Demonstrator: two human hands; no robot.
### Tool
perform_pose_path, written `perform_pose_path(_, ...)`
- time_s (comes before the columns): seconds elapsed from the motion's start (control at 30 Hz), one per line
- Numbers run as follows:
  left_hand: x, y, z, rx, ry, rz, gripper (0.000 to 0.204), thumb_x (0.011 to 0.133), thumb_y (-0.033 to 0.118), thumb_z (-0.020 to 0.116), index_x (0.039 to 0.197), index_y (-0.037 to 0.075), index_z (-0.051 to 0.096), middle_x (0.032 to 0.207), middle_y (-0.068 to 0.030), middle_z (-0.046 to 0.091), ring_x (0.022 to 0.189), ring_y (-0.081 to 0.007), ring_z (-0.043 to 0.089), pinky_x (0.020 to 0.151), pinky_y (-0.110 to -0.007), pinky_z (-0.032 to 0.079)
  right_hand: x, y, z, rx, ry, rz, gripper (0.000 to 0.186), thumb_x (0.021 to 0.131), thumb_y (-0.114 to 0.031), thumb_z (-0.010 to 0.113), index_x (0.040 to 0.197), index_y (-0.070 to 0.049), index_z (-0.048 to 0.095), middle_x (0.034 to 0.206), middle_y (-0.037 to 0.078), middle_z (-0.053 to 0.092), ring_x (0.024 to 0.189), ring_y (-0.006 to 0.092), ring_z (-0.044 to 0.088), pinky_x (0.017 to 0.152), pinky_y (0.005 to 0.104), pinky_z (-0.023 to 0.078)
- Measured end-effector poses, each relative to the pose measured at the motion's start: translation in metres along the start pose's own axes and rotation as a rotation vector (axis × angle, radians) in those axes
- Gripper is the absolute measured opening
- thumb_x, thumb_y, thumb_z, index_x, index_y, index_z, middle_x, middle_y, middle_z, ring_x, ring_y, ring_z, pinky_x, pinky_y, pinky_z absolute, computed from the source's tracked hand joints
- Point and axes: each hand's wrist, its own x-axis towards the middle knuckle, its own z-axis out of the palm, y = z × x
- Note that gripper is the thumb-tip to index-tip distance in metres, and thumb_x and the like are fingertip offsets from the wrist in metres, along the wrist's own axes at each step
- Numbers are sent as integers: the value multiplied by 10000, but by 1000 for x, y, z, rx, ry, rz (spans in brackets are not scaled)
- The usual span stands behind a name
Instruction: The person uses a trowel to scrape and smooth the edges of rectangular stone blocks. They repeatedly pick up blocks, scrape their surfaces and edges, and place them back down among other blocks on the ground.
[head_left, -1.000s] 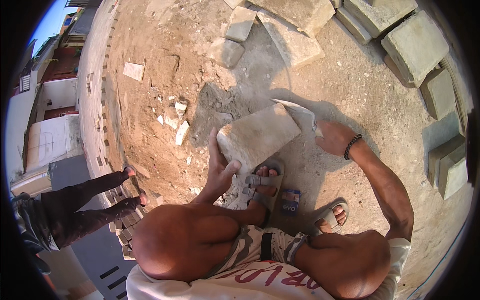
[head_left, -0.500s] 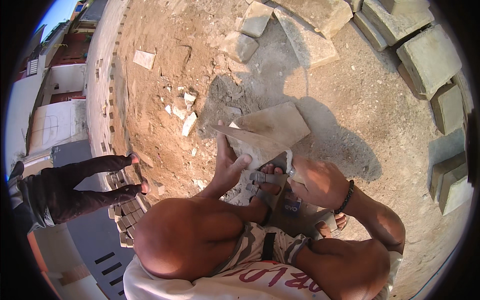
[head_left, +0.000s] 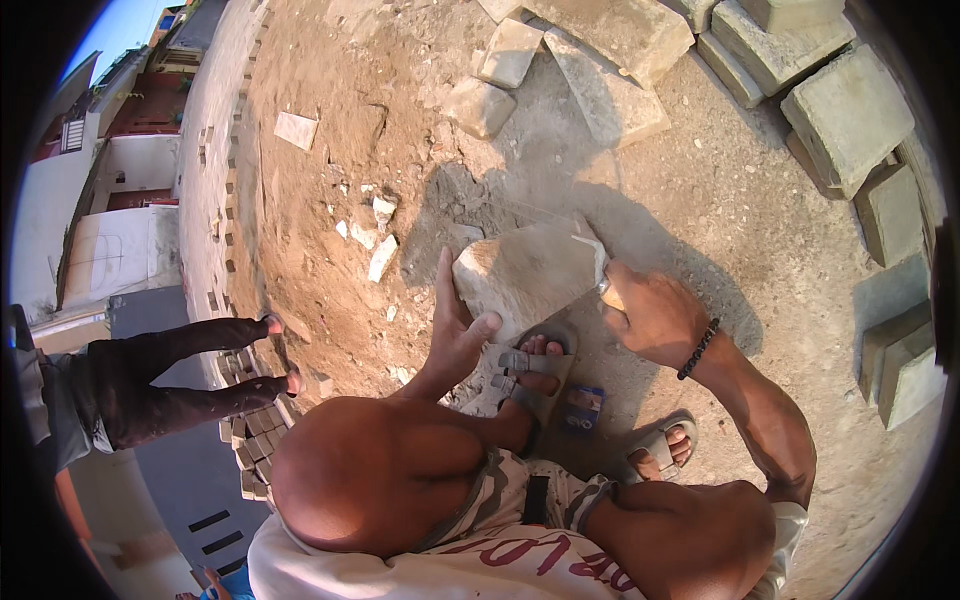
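Note:
My left hand (head_left: 452, 335) grips the near left edge of a pale concrete paving block (head_left: 525, 275), its thumb on the near side and fingers along the left. The block is tilted in front of my sandalled foot. My right hand (head_left: 655, 312) is closed round the wooden handle (head_left: 612, 298) of a trowel at the block's right end. The trowel's metal neck (head_left: 598, 262) shows beside the block, but its blade is smeared by motion and hard to make out.
More concrete blocks (head_left: 850, 120) are stacked at the right and far side. White broken pieces (head_left: 382, 257) lie on the sandy ground. A small dark-blue packet (head_left: 583, 408) lies between my sandals (head_left: 665, 447). A person (head_left: 150, 385) stands at the left beside piled small blocks (head_left: 262, 440).
The trowel has swung away from across the block toward its far right side. My right hand has moved slightly right and toward the far side; my left hand still grips the block.

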Motion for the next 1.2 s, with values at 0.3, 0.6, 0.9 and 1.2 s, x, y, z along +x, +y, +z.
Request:
perform_pose_path(0.3, 3, 2, -4, -30, -10, 34, 1079, 797, 376, 825, 1510, 17, 99, 1443, -188, 364, 1347, -280, 400, 1117, -423, 352, 1, 48, 27, -74, 183, 6, 323, 882, -214, 633, 1078, 13, 514, 847, 251, 647, 859, 477, 634, 739, 519, 502)
perform_pose_path(0.6, 6, 11, 22, -50, 29, 87, 935, 799, 293, 831, 1421, 39, 182, 1308, -145, 431, 1225, -225, 475, 1047, -392, 421, -77, -19, 44, 546, 26, -6, 344, 898, -246, 597, 1125, 7, 537, 885, 257, 661, 847, 461, 641, 768, 547, 489)
perform_pose_path(0.9, 5, 5, 25, 7, 92, 109, 935, 822, 308, 808, 1443, 12, 173, 1326, -154, 419, 1221, -220, 459, 1049, -382, 399, -79, 4, 40, 399, 33, 71, 377, 904, -255, 571, 1149, 25, 512, 873, 283, 642, 882, 484, 623, 797, 548, 481)
perform_pose_path(1.2, 1, 2, 23, -2, 66, 124, 968, 831, 368, 797, 1457, 8, 152, 1348, -159, 406, 1249, -228, 440, 1062, -380, 387, -67, 10, 34, 388, 118, 112, 399, 873, -258, 611, 1150, 22, 555, 923, 282, 661, 908, 465, 639, 782, 508, 504)
